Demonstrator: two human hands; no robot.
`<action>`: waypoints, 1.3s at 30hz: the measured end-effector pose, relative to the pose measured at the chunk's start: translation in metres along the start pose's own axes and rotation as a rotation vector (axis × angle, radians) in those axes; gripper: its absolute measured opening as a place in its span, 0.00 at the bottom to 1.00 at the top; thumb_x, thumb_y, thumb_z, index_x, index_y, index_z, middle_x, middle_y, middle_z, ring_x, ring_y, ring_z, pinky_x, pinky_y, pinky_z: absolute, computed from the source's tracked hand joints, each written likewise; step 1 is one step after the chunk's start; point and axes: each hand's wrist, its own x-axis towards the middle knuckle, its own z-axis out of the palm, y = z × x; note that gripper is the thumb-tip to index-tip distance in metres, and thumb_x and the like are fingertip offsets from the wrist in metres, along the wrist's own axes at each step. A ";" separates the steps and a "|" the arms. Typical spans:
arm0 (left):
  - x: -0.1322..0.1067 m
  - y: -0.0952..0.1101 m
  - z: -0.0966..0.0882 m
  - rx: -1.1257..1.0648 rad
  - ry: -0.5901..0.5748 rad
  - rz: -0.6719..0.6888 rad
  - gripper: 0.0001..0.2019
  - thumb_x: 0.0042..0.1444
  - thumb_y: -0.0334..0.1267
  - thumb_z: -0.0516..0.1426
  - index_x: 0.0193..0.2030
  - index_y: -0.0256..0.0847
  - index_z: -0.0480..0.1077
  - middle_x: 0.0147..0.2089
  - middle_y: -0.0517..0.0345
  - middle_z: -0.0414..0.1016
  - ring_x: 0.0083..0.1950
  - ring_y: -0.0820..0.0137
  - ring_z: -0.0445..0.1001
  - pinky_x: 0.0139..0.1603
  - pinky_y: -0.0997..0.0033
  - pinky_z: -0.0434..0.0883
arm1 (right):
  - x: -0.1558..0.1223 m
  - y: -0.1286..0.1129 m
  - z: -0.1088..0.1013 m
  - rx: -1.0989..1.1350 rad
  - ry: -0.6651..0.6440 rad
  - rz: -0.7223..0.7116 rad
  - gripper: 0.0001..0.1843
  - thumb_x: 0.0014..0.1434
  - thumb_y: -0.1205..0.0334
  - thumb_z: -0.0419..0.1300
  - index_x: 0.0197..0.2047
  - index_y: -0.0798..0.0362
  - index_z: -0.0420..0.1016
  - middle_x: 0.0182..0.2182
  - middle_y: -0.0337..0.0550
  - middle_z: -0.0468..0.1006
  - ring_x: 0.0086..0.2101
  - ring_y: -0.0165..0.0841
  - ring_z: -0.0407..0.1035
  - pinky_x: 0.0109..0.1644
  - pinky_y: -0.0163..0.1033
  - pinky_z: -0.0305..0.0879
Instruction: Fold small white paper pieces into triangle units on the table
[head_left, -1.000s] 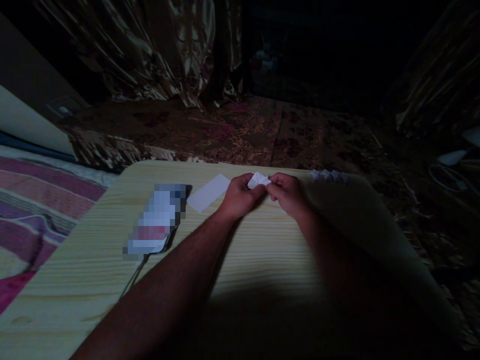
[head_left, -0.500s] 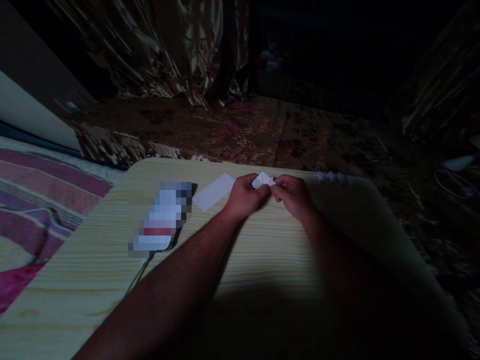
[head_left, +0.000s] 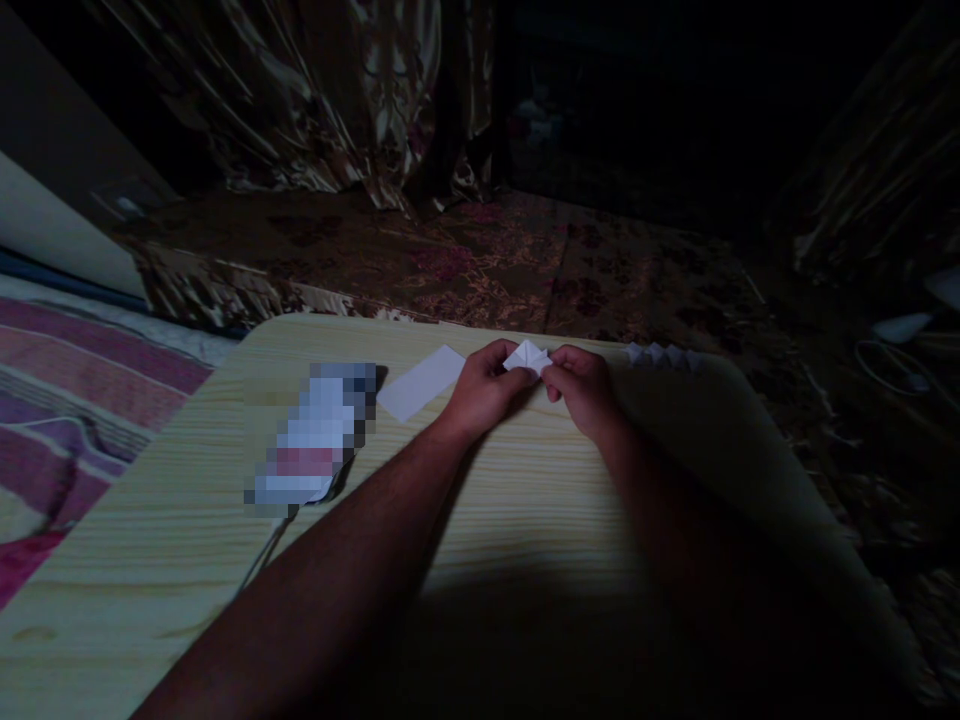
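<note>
Between my two hands is a small white folded paper (head_left: 528, 355) with a pointed, creased top, held just above the far part of the wooden table (head_left: 540, 480). My left hand (head_left: 484, 390) pinches its left side, thumb along the lower edge. On its right side, the thumb and fingers of my right hand (head_left: 579, 385) are closed on a corner. The fingers behind the paper are hidden. A flat white paper sheet (head_left: 422, 382) lies just left of my left hand. Several small folded paper pieces (head_left: 664, 356) stand in a row beyond my right hand.
A blurred-out, phone-like device (head_left: 315, 430) with a white cable (head_left: 262, 555) lies on the table's left. A striped bed cover (head_left: 75, 390) borders the table at left. Behind it are a patterned cloth-covered ledge (head_left: 450, 255) and dark curtains (head_left: 390, 100). The room is dim.
The view has shifted slightly, so the table things appear a little further left. Both hands keep hold of the folded paper, whose pointed top now shows more plainly.
</note>
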 end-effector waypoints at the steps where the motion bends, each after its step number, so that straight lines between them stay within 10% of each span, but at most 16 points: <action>1: 0.001 -0.002 -0.001 -0.069 0.000 -0.028 0.09 0.46 0.37 0.60 0.34 0.37 0.72 0.27 0.60 0.72 0.26 0.74 0.65 0.26 0.75 0.61 | 0.000 0.001 0.000 0.015 -0.002 -0.003 0.05 0.46 0.63 0.59 0.23 0.52 0.67 0.13 0.30 0.64 0.18 0.25 0.56 0.24 0.33 0.52; 14: 0.006 -0.005 -0.003 -0.150 0.146 -0.050 0.09 0.44 0.35 0.60 0.35 0.36 0.75 0.22 0.63 0.67 0.21 0.78 0.58 0.22 0.76 0.55 | 0.003 0.005 0.001 0.066 0.023 0.002 0.04 0.47 0.62 0.59 0.25 0.52 0.68 0.15 0.31 0.66 0.18 0.25 0.58 0.24 0.33 0.54; 29: 0.002 -0.007 0.000 0.006 -0.037 -0.023 0.15 0.42 0.33 0.62 0.41 0.36 0.74 0.29 0.59 0.74 0.25 0.76 0.67 0.26 0.76 0.63 | 0.005 0.006 0.004 0.089 0.069 -0.004 0.09 0.50 0.56 0.62 0.30 0.53 0.71 0.18 0.33 0.70 0.17 0.25 0.60 0.20 0.32 0.55; 39: 0.002 -0.003 0.002 -0.112 0.059 -0.049 0.20 0.43 0.34 0.64 0.45 0.37 0.68 0.30 0.59 0.75 0.23 0.75 0.71 0.21 0.78 0.64 | 0.004 0.003 0.005 0.117 0.010 0.019 0.14 0.49 0.54 0.63 0.35 0.53 0.72 0.20 0.33 0.71 0.19 0.25 0.62 0.22 0.32 0.58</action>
